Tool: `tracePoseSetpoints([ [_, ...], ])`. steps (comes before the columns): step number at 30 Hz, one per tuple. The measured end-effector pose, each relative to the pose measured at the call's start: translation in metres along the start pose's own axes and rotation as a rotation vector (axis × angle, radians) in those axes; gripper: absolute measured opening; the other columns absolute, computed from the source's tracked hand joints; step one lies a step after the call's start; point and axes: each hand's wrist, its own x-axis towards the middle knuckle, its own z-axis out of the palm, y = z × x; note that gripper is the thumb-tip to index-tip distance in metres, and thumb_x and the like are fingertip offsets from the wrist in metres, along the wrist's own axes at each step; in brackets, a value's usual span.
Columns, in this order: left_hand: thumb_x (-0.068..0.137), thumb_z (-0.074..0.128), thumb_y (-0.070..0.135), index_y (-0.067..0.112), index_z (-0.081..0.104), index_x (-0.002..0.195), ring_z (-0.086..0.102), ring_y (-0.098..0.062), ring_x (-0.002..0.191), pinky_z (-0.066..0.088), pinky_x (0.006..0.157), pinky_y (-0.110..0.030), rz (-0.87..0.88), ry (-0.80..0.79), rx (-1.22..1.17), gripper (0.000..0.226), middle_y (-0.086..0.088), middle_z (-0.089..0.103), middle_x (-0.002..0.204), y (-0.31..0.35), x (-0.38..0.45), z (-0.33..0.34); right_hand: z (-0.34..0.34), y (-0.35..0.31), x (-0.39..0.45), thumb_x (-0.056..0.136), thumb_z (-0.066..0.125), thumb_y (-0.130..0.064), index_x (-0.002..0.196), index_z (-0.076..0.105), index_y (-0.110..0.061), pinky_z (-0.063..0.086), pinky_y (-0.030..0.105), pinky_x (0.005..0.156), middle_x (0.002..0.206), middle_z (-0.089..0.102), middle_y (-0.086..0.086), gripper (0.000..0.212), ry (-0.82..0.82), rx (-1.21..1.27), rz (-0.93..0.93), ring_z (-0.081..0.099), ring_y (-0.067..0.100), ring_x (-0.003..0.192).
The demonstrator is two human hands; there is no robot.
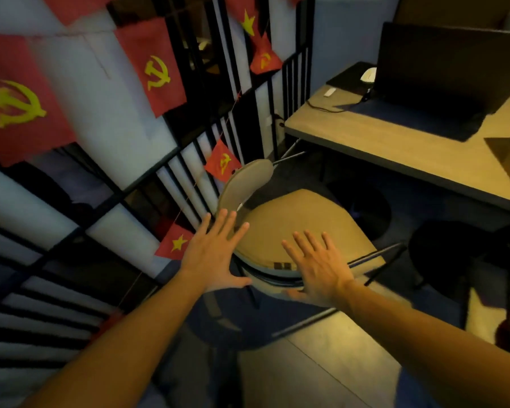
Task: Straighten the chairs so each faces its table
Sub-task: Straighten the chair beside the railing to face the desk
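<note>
The desk point(395, 136) fills the upper right of the frame. At centre the chair point(301, 228) sits angled off it. I hover my left hand point(215, 254) and right hand point(318, 266) over its seat, fingers spread, gripping nothing, ready to turn it.

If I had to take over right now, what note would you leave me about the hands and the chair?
Left hand: open, fingers spread, over the chair's near left edge, gripping nothing.
Right hand: open, fingers spread, over the front of the seat, gripping nothing.
The chair stands by the railing, its backrest towards the railing. The table with a laptop is to the right.
Done: nothing that I can see.
Left: grip the chair, turn it to face the table squarely.
</note>
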Motion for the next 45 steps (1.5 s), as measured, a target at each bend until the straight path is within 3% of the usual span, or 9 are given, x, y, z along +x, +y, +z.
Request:
tracePoseSetpoints([
  [7,0.062,0.026,0.099,0.026,-0.007,0.157,-0.003,-0.034,0.151,0.001,0.120,-0.051,0.252,-0.143,0.012,0.124,-0.014,-0.001,0.165,-0.074,0.073,0.084,0.034,-0.043,0.080,0.079,0.045,-0.082,0.156,0.001,-0.025,0.016,0.054,0.115,0.161,0.020,0.014,0.105,-0.128,0.073,0.191,0.022,0.037,0.142],
  [15,0.062,0.032,0.100,0.028,-0.004,0.157,0.009,-0.036,0.149,0.002,0.120,-0.047,0.543,-0.241,0.137,0.126,-0.013,0.018,0.163,-0.126,0.144,0.128,0.062,-0.090,0.129,0.081,0.049,-0.079,0.156,0.006,-0.025,0.038,0.046,0.097,0.138,0.051,0.011,0.102,-0.231,0.167,0.345,0.050,0.034,0.119],
  [18,0.060,0.022,0.102,0.024,0.012,0.157,0.021,-0.035,0.145,0.003,0.119,-0.048,0.635,-0.256,0.216,0.125,-0.013,0.038,0.153,-0.138,0.162,0.137,0.068,-0.101,0.135,0.085,0.048,-0.074,0.155,0.011,-0.025,0.040,0.043,0.092,0.128,0.058,0.010,0.093,-0.243,0.178,0.372,0.055,0.033,0.111],
  [21,0.061,0.018,0.102,0.020,0.047,0.140,0.039,-0.032,0.131,0.012,0.117,-0.046,0.674,-0.182,0.199,0.117,-0.008,0.056,0.134,-0.142,0.173,0.143,0.073,-0.103,0.141,0.089,0.048,-0.070,0.153,0.020,-0.025,0.042,0.042,0.089,0.123,0.061,0.010,0.083,-0.225,0.182,0.403,0.058,0.032,0.107],
  [25,0.060,0.023,0.103,0.024,0.062,0.118,0.049,-0.026,0.111,0.025,0.107,-0.042,0.663,-0.081,0.204,0.106,-0.002,0.063,0.113,-0.135,0.175,0.149,0.080,-0.100,0.150,0.093,0.048,-0.064,0.142,0.037,-0.025,0.046,0.039,0.084,0.113,0.065,0.008,0.064,-0.212,0.202,0.411,0.062,0.030,0.100],
  [28,0.059,0.027,0.102,0.025,0.063,0.117,0.049,-0.026,0.111,0.026,0.107,-0.043,0.638,-0.059,0.213,0.103,-0.001,0.063,0.113,-0.131,0.175,0.152,0.085,-0.096,0.152,0.097,0.045,-0.059,0.130,0.047,-0.022,0.045,0.036,0.076,0.106,0.066,0.008,0.050,-0.183,0.182,0.390,0.064,0.031,0.093],
  [34,0.052,0.019,0.102,0.027,0.063,0.121,0.050,-0.023,0.113,0.024,0.109,-0.042,0.577,-0.067,0.220,0.111,0.001,0.063,0.116,-0.126,0.172,0.149,0.086,-0.087,0.149,0.099,0.043,-0.054,0.126,0.051,-0.019,0.040,0.034,0.064,0.099,0.066,0.009,0.045,-0.193,0.159,0.314,0.064,0.030,0.085],
  [37,0.054,0.027,0.102,0.026,0.064,0.120,0.051,-0.024,0.114,0.025,0.108,-0.041,0.543,-0.076,0.174,0.107,0.000,0.064,0.116,-0.121,0.169,0.148,0.085,-0.081,0.143,0.099,0.045,-0.053,0.125,0.052,-0.020,0.042,0.034,0.065,0.096,0.066,0.008,0.042,-0.177,0.166,0.303,0.064,0.028,0.083],
  [45,0.048,0.014,0.101,0.023,0.069,0.107,0.049,-0.027,0.108,0.029,0.098,-0.043,0.361,-0.094,0.038,0.112,-0.005,0.066,0.112,-0.060,0.144,0.141,0.089,-0.031,0.098,0.098,0.046,-0.053,0.126,0.051,-0.027,0.042,0.038,0.083,0.098,0.065,0.004,0.039,-0.187,0.126,0.286,0.063,0.026,0.091],
])
